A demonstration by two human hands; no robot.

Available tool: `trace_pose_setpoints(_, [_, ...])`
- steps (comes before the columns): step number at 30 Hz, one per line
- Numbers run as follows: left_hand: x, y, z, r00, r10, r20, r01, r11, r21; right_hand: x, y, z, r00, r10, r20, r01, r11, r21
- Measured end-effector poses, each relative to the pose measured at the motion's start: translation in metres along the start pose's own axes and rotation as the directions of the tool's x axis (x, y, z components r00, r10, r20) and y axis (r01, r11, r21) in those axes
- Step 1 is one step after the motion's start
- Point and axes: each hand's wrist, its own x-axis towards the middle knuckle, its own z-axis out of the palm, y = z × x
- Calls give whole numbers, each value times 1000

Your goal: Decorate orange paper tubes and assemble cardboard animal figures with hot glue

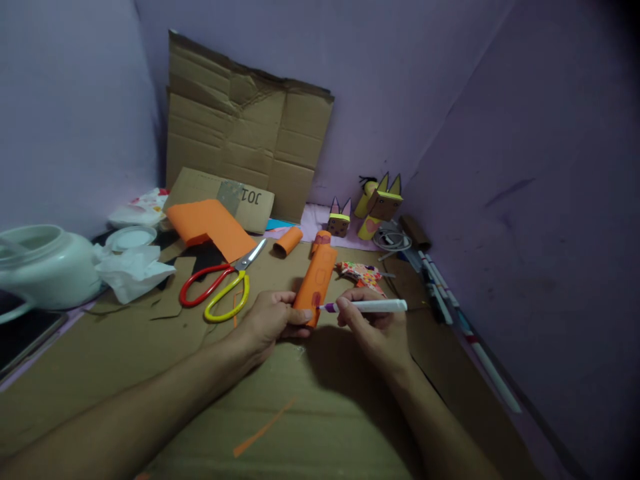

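Observation:
An orange paper tube point(318, 272) lies tilted away from me over the cardboard, its near end gripped by my left hand point(273, 321). Drawn outlines and a dark purple patch show on the tube's upper face. My right hand point(377, 330) is closed around a white marker point(377, 306) with a purple tip, which points left and meets the tube at the patch, or very near it. At the tube's far end is a small orange piece with purple drawing point(323, 239). Scissors point(227, 283) with one red and one yellow handle rest open left of my left hand.
Orange paper point(213, 223), a short orange roll point(289, 241) and cardboard sheets point(240, 120) lie behind. Paper figures with pointed ears point(387, 200), a coiled cable point(393, 238) and a glue gun with patterned covering point(363, 273) are right. A teapot point(55, 263) stands left; markers point(440, 293) line the right wall.

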Motion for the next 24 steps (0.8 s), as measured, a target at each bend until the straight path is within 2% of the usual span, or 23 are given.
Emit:
trace_pose_setpoints(10, [1,-1,-1,1000,3,10,-3,1000,3,1,0,-1,999,-12,-53,13,1000,16])
trace_pose_setpoints(18, [1,0,0,1000,4,3,-4,1000,-3,0,-1,1,999,29,-31,-28,999,42])
trace_pose_setpoints(24, [2,-1,-1,1000,5,0,-5,1000,-2,1,-4,0,1000,-9,-10,9,1000,7])
